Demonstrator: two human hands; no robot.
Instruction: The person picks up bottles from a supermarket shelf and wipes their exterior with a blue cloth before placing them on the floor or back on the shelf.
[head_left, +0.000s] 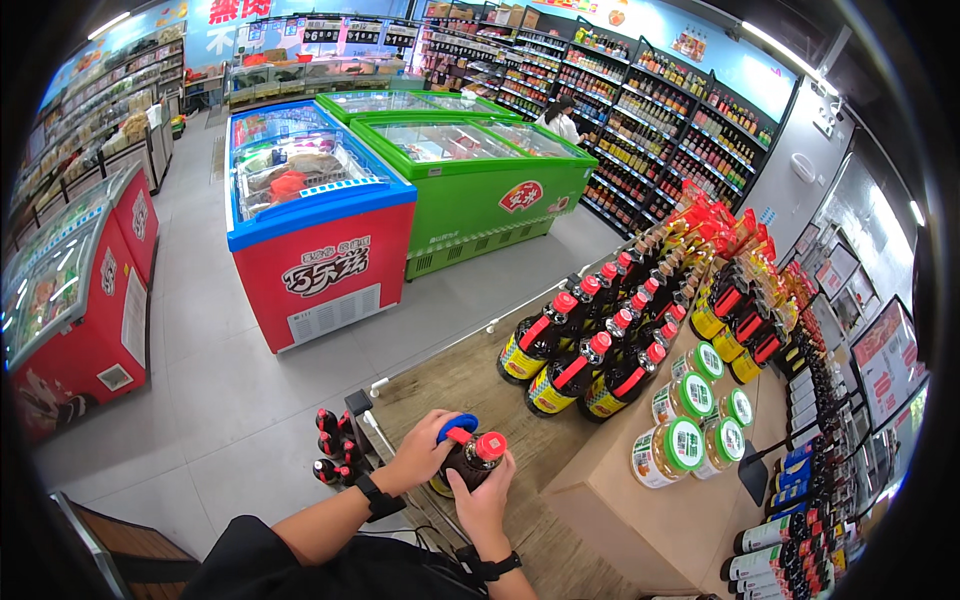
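Observation:
Just above the near-left part of a wood-look display table, my right hand grips the body of a dark sauce bottle with a red cap. My left hand is at the bottle's upper left side, its fingers on a blue roll of tape. A piece of red tape reaches from the roll to the bottle's neck. Rows of similar bottles with red strips and yellow labels stand farther back on the table. Both wrists wear black bands.
Green-lidded jars stand on a raised wooden block at right. Several dark bottles are on the floor left of the table. Beyond are a red and blue freezer, a green freezer and a person by bottle shelves.

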